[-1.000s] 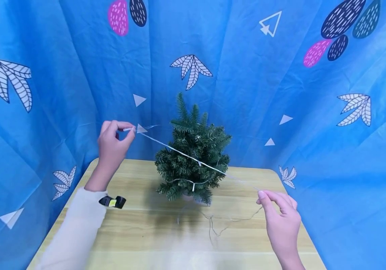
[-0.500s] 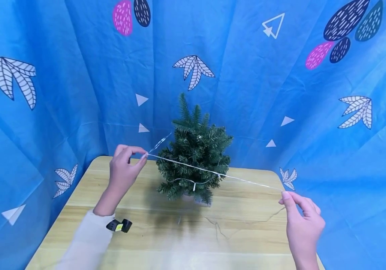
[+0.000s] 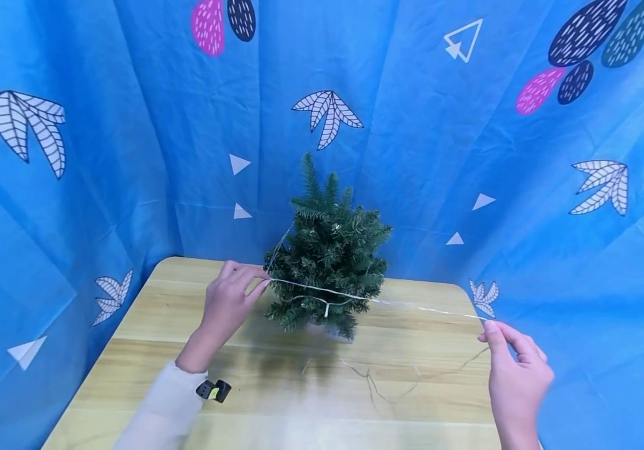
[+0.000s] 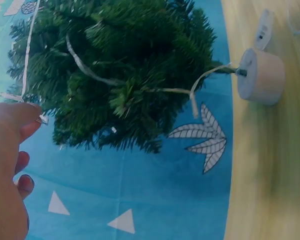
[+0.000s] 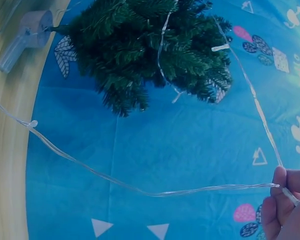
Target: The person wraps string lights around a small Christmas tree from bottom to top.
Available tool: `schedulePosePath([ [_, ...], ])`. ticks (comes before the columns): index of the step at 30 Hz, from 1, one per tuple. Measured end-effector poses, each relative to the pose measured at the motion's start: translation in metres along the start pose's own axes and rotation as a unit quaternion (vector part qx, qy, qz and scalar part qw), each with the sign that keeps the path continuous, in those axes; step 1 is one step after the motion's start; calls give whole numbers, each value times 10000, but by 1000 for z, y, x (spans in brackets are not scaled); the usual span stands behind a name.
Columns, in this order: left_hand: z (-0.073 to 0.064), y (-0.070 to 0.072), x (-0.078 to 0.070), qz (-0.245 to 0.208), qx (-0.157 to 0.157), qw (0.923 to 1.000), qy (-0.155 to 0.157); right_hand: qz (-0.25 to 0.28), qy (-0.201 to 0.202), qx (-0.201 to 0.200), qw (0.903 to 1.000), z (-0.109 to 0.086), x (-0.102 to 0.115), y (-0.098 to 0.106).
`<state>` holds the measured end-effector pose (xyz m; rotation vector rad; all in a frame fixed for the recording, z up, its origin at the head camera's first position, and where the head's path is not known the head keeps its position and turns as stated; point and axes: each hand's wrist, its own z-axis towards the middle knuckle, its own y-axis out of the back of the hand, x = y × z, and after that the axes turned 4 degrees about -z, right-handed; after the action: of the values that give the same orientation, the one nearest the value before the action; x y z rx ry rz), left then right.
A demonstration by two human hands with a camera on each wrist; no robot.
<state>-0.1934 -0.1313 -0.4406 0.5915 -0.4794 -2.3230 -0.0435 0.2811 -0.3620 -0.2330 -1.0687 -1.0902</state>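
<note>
A small green artificial Christmas tree [image 3: 327, 256] stands on the wooden table on a pale round base [image 4: 262, 77]. My left hand [image 3: 229, 303], at the tree's left side, pinches a thin clear-white string of fairy lights [image 3: 423, 308] between thumb and forefinger. From there the strand runs nearly straight across the front of the tree to my right hand [image 3: 519, 381], whose thumb and fingertips pinch it out to the right. Another stretch, with a small white bulb [image 3: 326, 310], wraps the lower branches. Behind the left fingers a length goes up to the tree's upper left.
Loose wire [image 3: 381, 390] trails over the wooden table [image 3: 277, 425] from my right hand toward the base. A small whitish box [image 5: 12, 50] lies beside the base. Blue patterned cloth [image 3: 412, 125] hangs around the back and sides. A black strap [image 3: 213, 390] is on the left wrist.
My left hand has come down and right, closer to the tree. My right hand has moved right and slightly down. The strand between them now lies flatter and lower across the tree.
</note>
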Motion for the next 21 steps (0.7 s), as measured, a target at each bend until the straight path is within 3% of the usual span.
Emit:
schedulePosePath([
  [13, 4, -18, -12, -169, 133, 9997, -101, 16, -420, -82, 9991, 8, -13, -2],
  [21, 5, -12, -13, 17, 373, 9993, -66, -17, -412, -37, 9991, 5, -10, -5],
])
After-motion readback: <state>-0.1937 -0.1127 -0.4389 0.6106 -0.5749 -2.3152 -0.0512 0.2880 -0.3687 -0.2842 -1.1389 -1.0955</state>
